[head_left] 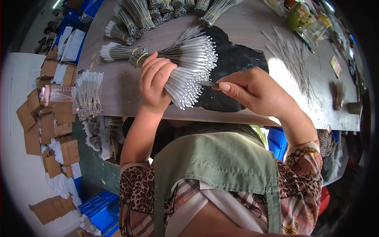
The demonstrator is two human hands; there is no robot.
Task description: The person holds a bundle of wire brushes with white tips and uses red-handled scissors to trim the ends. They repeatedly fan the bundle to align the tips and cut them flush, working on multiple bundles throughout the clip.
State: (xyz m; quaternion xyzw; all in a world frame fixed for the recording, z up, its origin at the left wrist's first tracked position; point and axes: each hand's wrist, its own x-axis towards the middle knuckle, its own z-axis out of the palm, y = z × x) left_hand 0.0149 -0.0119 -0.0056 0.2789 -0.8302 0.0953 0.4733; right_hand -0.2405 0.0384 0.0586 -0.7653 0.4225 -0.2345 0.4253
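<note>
My left hand (pixel 156 83) is closed around a fanned bundle of thin wire brushes (pixel 191 75) with white bristled ends, which spread toward the right. Yellow rubber bands circle the wire stems behind the fingers. In my right hand (pixel 258 93), a thin, flat metal tool (pixel 208 83) is pinched between thumb and fingers. Its tip reaches the white brush ends; whether it is a blade or tweezers I cannot make out. Beneath the brushes and the tool lies a black sheet (pixel 241 59) on the table.
More banded wire bundles (pixel 138 17) crowd the table's (pixel 130 83) far side. A stack of white-tipped brushes (pixel 89 93) lies at the left edge, beside a pink clear container (pixel 57 94). Loose wires (pixel 292 59) lie to the right. Cardboard boxes (pixel 47 126) and a blue crate (pixel 100 211) are at the left.
</note>
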